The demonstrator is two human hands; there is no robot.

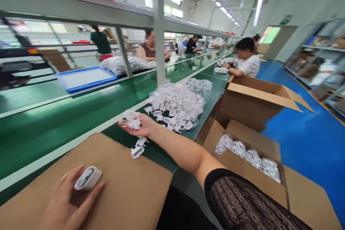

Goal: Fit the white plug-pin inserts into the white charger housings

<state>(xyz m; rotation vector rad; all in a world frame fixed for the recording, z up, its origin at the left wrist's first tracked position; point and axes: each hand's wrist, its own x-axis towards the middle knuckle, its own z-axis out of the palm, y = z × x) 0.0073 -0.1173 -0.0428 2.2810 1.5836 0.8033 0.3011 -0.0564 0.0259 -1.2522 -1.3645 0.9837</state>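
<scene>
My left hand [71, 201] is at the lower left, with thumb and fingers around a white oval plastic housing [93, 178]. Dark detail shows inside the housing's open end. Beneath it is a brown cardboard surface [121, 187]. My right hand [144, 125] reaches out over the green bench, palm up, cupping a handful of small white plastic parts [132, 119]. Just below that hand, a few loose white oval parts [137, 152] lie at the cardboard's far edge. Beyond the wrist is a big heap of similar white parts [175, 106], partly covered by a clear plastic bag [201, 86].
An open carton [256, 190] with bagged white parts stands to my right, and a larger open carton [242, 104] is behind it. A green conveyor belt [67, 125] runs on the left, past a metal post [159, 43] and a blue tray [86, 78]. Several co-workers sit farther along.
</scene>
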